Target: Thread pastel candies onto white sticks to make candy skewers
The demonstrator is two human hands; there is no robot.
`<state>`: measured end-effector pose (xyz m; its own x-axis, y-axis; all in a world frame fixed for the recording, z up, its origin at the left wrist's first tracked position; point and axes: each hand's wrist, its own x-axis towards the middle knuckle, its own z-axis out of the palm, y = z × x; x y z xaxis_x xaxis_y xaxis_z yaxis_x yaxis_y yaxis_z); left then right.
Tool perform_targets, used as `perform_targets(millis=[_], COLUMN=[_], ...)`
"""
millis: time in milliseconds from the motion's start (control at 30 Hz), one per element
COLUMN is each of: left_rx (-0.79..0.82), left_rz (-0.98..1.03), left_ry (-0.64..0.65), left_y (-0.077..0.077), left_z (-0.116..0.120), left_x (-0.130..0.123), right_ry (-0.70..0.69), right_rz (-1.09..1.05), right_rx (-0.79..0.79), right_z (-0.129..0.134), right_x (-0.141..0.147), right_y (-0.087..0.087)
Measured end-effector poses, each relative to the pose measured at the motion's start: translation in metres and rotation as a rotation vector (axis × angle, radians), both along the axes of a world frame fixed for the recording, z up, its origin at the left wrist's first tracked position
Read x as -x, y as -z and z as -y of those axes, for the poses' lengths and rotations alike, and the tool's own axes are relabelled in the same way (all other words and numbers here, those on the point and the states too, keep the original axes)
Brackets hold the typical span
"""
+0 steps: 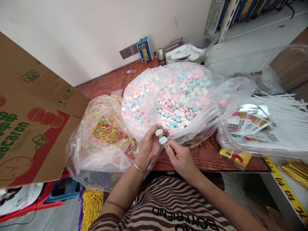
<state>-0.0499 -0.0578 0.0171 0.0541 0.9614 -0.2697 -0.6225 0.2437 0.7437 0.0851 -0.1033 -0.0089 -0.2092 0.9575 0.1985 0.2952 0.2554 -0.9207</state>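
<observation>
Pastel blue, pink and white meet in the small candy stack (160, 133), where we see a green ring (161, 137) between rounded pieces. Its long axis runs aslant: one end points away and to the left, the other towards the body and to the right. We find it above the table's near edge, pinched in the grip of the left hand (148, 147), whose thumb and fingers lie around its farther end. At its nearer end is the right hand (183, 159), thumb and bent forefinger close together against the lowest piece; we cannot tell whether that grip pinches anything.

Just beyond the hands we see a large clear bag (213, 115), its opening showing loose pastel candies (176, 113). Left of it, a smaller clear bag (92, 160) holds many-coloured little rings (108, 132). Both rest on the reddish wooden table (103, 84). Farther left stands a cardboard box (48, 128); to the right, we see white sticks (286, 112) and a yellow packet (234, 158). Towards the wall are a metal cup (161, 57) and a blue device (145, 49).
</observation>
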Motion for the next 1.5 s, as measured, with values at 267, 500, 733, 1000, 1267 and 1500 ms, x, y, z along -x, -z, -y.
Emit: perform_targets(millis=[267, 500, 733, 1000, 1267, 1500], left_rx=[0.019, -0.011, -0.095, -0.396, -0.571, -0.65], left_rz=[0.093, -0.058, -0.266, -1.073, -1.763, -1.697], left_ry=[-0.066, -0.164, -0.107, -0.005, 0.115, 0.031], left_y=[-0.01, 0.005, 0.008, 0.003, 0.035, 0.037], left_z=[0.004, 0.008, 0.008, -0.109, -0.182, -0.169], left_x=[-0.038, -0.062, -0.065, -0.018, -0.018, -0.008], right_ry=[0.122, 0.227, 0.192, 0.236, 0.264, 0.244], right_rz=[0.337, 0.468, 0.24, -0.123, -0.155, -0.147], right_rx=[-0.333, -0.485, -0.295, -0.03, 0.002, 0.007], right_z=[0.003, 0.002, -0.009, -0.015, -0.015, -0.012], right_x=[-0.008, -0.01, -0.014, -0.039, -0.05, -0.054], right_y=[0.006, 0.009, 0.017, 0.016, 0.022, 0.028])
